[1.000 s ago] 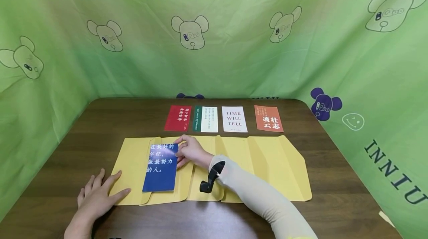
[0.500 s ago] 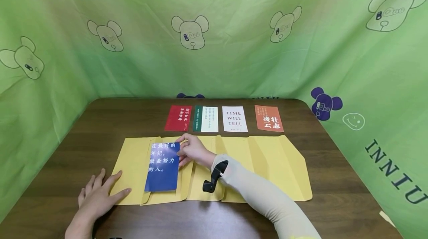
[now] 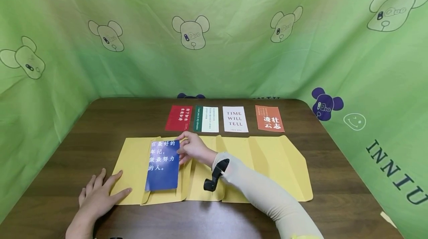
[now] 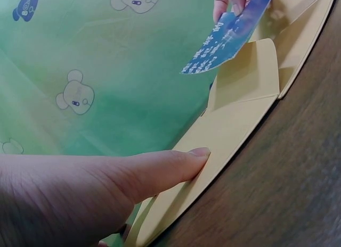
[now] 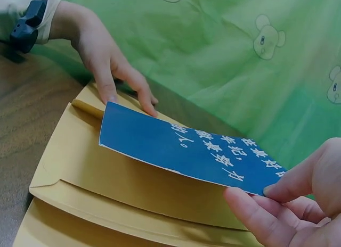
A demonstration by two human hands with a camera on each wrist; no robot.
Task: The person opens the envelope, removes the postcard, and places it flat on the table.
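A blue card (image 3: 163, 168) with white Chinese lettering is pinched along its right edge by my right hand (image 3: 195, 149). In the right wrist view the thumb lies on the face of the card (image 5: 160, 143) and the fingers are beneath it, with the card held above the yellow envelopes. My left hand (image 3: 100, 194) rests with spread fingers on the left edge of the leftmost yellow envelope (image 3: 132, 168). Its thumb (image 4: 181, 164) lies straight on the paper in the left wrist view. The envelope's flap stands partly raised beneath the blue card.
Several yellow envelopes (image 3: 234, 179) overlap in a row across the brown table (image 3: 214, 220). Behind them lie a red card (image 3: 177, 119), a green and white card (image 3: 208, 120), a white card (image 3: 234, 122) and an orange card (image 3: 269, 116). Green cloth (image 3: 140, 68) surrounds the table.
My right hand and the blue card have shifted slightly away from me and a little to the right. The left hand stays in place on the envelope.
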